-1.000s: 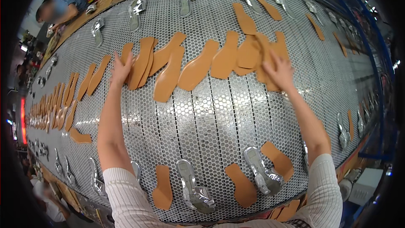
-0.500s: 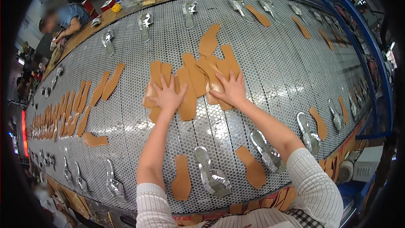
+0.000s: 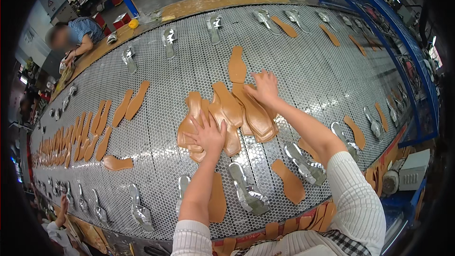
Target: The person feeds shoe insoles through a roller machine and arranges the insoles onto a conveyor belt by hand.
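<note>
A heap of overlapping tan shoe insoles (image 3: 226, 109) lies on the perforated metal conveyor surface in front of me. My left hand (image 3: 208, 135) rests palm down on the heap's left part, fingers spread. My right hand (image 3: 265, 87) is at the heap's far right side. Its fingers are apart, and the thumb reaches over the upper end of the right-hand stack (image 3: 258, 118); I cannot tell whether it presses on it. Just beyond, a single insole (image 3: 237, 64) lies with its near end at the heap. Neither hand grips anything.
Silvery clear-strapped sandals (image 3: 247, 192) line the near edge, with more sandals (image 3: 169, 42) along the far edge. Loose insoles (image 3: 288, 182) lie among them. At left is a long row of insoles (image 3: 97, 118). A blue frame (image 3: 379, 19) spans the right. A person (image 3: 78, 38) works at far left.
The heap now appears nearer and its insoles lie closer together. My right hand has moved from on top of the heap to its far right side. My left hand stays on the left part.
</note>
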`<state>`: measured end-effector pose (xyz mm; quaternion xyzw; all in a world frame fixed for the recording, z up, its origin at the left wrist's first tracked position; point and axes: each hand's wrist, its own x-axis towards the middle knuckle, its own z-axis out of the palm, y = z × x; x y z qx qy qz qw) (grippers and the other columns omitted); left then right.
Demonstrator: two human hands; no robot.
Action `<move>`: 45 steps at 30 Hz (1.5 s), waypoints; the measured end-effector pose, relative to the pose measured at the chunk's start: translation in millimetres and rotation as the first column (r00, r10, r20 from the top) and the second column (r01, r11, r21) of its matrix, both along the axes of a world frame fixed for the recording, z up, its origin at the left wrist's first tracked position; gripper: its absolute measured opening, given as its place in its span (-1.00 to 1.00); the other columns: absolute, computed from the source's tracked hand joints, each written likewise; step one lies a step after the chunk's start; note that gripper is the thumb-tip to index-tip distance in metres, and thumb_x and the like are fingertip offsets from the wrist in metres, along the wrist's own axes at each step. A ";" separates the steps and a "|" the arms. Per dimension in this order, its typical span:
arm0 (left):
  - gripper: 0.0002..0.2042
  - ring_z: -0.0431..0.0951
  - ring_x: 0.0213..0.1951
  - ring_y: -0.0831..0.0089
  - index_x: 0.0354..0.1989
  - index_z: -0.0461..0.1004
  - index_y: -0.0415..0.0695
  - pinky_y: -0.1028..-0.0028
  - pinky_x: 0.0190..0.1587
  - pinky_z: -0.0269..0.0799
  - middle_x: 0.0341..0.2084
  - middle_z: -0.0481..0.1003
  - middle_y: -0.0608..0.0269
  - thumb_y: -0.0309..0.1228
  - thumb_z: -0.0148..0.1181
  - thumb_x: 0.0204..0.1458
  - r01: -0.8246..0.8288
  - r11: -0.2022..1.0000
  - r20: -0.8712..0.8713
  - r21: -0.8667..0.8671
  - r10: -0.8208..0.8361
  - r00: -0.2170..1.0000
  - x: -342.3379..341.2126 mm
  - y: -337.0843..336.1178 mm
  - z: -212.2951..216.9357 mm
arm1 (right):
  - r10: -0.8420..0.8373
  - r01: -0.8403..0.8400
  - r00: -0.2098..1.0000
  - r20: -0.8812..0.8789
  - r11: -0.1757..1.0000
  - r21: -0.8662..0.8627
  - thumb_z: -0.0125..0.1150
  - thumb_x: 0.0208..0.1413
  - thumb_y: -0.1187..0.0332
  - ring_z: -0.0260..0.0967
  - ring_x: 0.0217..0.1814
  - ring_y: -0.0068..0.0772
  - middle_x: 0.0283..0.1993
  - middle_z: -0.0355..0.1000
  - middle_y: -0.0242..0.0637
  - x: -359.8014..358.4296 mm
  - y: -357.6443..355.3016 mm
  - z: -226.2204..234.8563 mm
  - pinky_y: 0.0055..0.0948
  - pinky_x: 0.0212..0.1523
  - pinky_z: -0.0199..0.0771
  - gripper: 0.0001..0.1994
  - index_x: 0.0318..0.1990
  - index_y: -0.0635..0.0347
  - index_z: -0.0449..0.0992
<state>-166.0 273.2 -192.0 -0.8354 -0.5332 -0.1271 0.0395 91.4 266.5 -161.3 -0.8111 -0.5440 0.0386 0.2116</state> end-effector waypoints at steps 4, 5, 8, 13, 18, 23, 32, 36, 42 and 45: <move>-0.41 -0.23 0.35 -0.02 0.13 0.35 -0.03 -0.50 0.06 -0.50 0.30 0.05 0.29 0.10 -0.15 0.04 -0.019 0.999 -0.020 0.035 0.020 1.000 -6.2 0.0 2.9 | -0.114 0.013 0.971 -0.212 0.904 -0.428 0.11 -0.15 -0.31 -0.12 0.29 0.33 0.22 0.11 0.11 -24.7 71.7 14.9 0.21 0.23 -0.13 -0.10 0.31 -0.01 0.06; -0.41 -0.22 0.35 -0.02 0.14 0.35 -0.02 -0.50 0.06 -0.49 0.30 0.04 0.31 0.10 -0.15 0.04 -0.025 1.000 -0.041 0.013 0.026 0.999 -5.6 -0.1 4.6 | -0.131 0.104 0.991 -0.032 0.893 -0.437 0.09 -0.17 -0.34 0.08 0.19 0.20 0.14 0.19 0.10 -35.3 77.8 12.0 0.16 0.20 -0.07 -0.06 0.29 0.07 0.05; -0.41 -0.21 0.35 -0.02 0.15 0.34 -0.01 -0.50 0.06 -0.46 0.31 0.02 0.32 0.11 -0.16 0.05 -0.041 0.999 -0.062 -0.017 0.039 0.997 -7.6 -1.4 0.4 | -0.131 0.190 0.979 0.153 0.856 -0.481 0.11 -0.17 -0.32 0.28 0.08 0.03 0.05 0.30 0.06 -40.7 95.4 2.8 0.15 0.14 0.02 -0.04 0.30 0.12 -0.01; -0.42 -0.19 0.34 -0.02 0.15 0.34 0.02 -0.49 0.08 -0.45 0.31 0.01 0.33 0.11 -0.17 0.05 -0.044 0.999 -0.117 -0.017 0.042 0.992 -7.0 -5.9 0.8 | -0.389 0.392 0.920 0.053 0.919 -0.053 0.16 -0.04 -0.09 0.27 0.10 0.06 0.11 0.25 0.07 12.5 104.2 4.7 -0.01 0.15 0.17 -0.20 0.29 0.07 0.03; -0.42 -0.17 0.34 0.00 0.12 0.37 0.03 -0.48 0.09 -0.45 0.31 0.03 0.37 0.12 -0.15 0.03 -0.019 0.999 -0.031 0.032 0.020 0.999 1.3 -3.5 -4.1 | -0.021 0.013 0.994 -0.112 0.998 -0.069 0.14 -0.04 -0.15 0.18 0.15 0.15 0.16 0.21 0.04 71.0 60.3 -22.3 0.04 0.04 0.28 -0.22 0.27 0.08 0.11; -0.34 -0.18 0.34 0.00 0.20 0.27 0.03 -0.48 0.08 -0.48 0.30 0.05 0.38 0.18 -0.12 -0.02 -0.056 0.998 -0.037 0.009 0.057 0.998 -19.4 7.9 0.5 | -0.301 0.291 0.953 -0.033 0.940 -0.180 0.10 -0.06 -0.21 -0.03 0.29 0.23 0.20 0.10 0.27 14.1 -23.9 -35.8 -0.05 0.24 0.03 -0.16 0.24 0.24 0.14; -0.08 -0.19 0.34 0.01 0.31 -0.12 -0.23 -0.26 0.21 -0.36 0.28 -0.08 -0.22 0.21 -0.01 -0.07 -0.020 0.944 0.383 -0.330 0.153 0.911 -72.9 75.7 38.8 | -0.081 0.174 0.845 -0.528 0.976 0.129 0.33 -0.15 0.07 -0.06 0.29 0.09 0.21 -0.03 0.11 -53.9 -61.1 -35.7 -0.19 0.28 0.02 -0.17 0.24 0.28 0.08; -0.09 -0.12 0.32 0.02 0.26 -0.02 -0.30 -0.27 0.20 -0.27 0.27 -0.04 -0.15 0.23 0.00 -0.08 -0.244 0.851 -0.014 -0.464 0.268 0.963 -100.7 89.7 17.9 | -0.046 0.187 0.821 -0.570 0.963 0.192 0.36 -0.18 0.26 -0.06 0.30 0.10 0.23 -0.03 0.15 -75.3 -48.2 -22.6 -0.19 0.27 0.07 -0.01 0.32 0.22 -0.24; -0.17 -0.02 0.29 0.09 0.18 0.15 -0.19 -0.18 0.18 -0.15 0.25 0.09 0.06 0.22 0.09 -0.14 -0.270 0.858 -0.026 -0.436 0.288 0.957 -93.4 73.5 29.6 | -0.106 0.142 0.814 -0.571 0.990 0.019 0.34 -0.17 0.35 0.16 0.19 0.07 0.19 0.07 0.16 -80.6 -48.6 -6.6 -0.21 0.19 0.22 0.01 0.34 0.14 -0.33; -0.32 0.34 0.06 0.10 -0.03 0.28 -0.19 0.07 -0.02 0.27 -0.03 0.38 0.03 0.07 0.29 -0.22 -0.214 0.845 -0.052 -0.491 0.217 0.975 -95.3 77.3 55.6 | -0.059 0.179 0.834 -0.548 0.969 0.168 0.29 -0.12 0.43 0.22 0.16 0.01 0.18 0.11 0.10 -73.4 -52.7 -21.5 -0.23 0.13 0.29 -0.02 0.34 0.11 -0.35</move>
